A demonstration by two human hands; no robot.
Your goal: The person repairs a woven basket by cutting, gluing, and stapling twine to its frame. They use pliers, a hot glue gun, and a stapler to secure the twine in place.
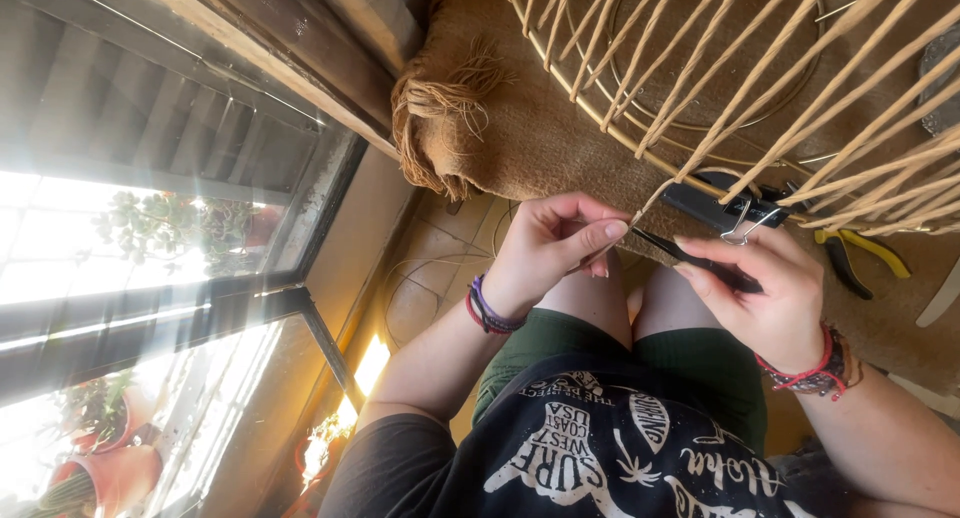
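Both hands busy: left hand [550, 243] pinches raffia strand [690, 168] taut, right hand [770, 288] grips black tool [700, 263]; best keep the strand tensioned near wire frame [600, 108].

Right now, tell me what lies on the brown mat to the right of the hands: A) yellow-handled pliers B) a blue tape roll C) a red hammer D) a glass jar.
A: yellow-handled pliers lie on the brown mat, just beyond the right hand.
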